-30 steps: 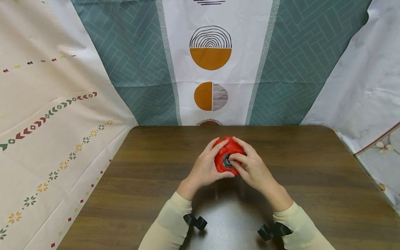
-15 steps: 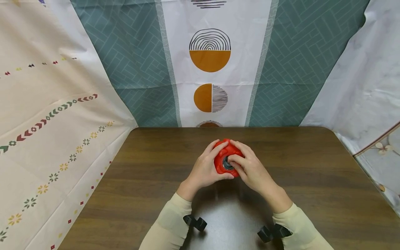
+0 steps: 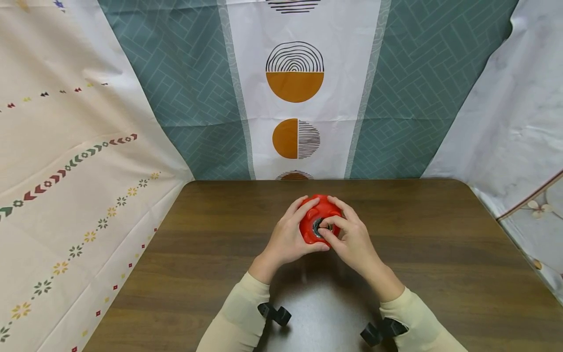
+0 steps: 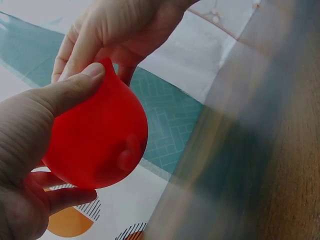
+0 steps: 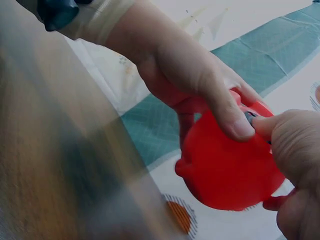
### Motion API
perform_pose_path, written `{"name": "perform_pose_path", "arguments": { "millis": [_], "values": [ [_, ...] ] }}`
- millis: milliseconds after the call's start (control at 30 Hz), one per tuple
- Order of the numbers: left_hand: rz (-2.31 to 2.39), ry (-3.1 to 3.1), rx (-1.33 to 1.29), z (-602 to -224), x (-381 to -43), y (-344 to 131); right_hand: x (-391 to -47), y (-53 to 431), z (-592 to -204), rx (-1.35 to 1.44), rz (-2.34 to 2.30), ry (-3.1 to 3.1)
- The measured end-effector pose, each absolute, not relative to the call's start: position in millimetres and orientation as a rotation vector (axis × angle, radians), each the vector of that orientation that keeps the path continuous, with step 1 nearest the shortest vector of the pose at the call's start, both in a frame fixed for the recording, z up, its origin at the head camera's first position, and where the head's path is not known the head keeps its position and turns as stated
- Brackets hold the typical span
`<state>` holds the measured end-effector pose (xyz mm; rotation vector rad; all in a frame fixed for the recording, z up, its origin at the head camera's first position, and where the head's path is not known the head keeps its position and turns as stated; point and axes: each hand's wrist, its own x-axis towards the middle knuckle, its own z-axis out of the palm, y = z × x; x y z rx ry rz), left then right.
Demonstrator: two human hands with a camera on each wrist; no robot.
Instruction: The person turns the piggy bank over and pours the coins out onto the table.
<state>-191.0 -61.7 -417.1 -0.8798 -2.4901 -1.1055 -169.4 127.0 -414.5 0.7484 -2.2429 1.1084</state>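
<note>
A red piggy bank [image 3: 325, 208], rounded with small knobs, is held up over the table, its underside toward the head view. A dark round plug [image 3: 316, 227] sits in that underside. My left hand [image 3: 286, 236] grips the bank's left side, thumb low and fingers across the top; in the left wrist view its thumb [image 4: 82, 86] presses the red surface. My right hand [image 3: 353, 240] pinches at the plug with thumb and index finger, another finger resting on the bank's upper right. In the right wrist view, a grey bit of the plug [image 5: 250, 116] shows at the right fingertips.
The brown wooden table [image 3: 211, 254] stretches out below both hands. Behind it hangs a green and white patterned cloth [image 3: 299, 107], with pale cloths [image 3: 79, 186] at the sides. A black wrist camera [image 3: 274, 313] is strapped on each sleeve.
The right thumb and index finger have shifted a little at the plug, and more of its dark ring shows between them. The left hand keeps its hold; the bank has barely moved.
</note>
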Motion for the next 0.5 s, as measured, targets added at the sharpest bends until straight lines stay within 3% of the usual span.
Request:
{"name": "perform_pose_path", "arguments": {
  "millis": [500],
  "values": [
    [-1.111, -2.516, -0.882, -414.6, -189.0, -61.8, -169.8, 130.2, -411.9, 0.793, 1.142, -2.273]
  ]
}}
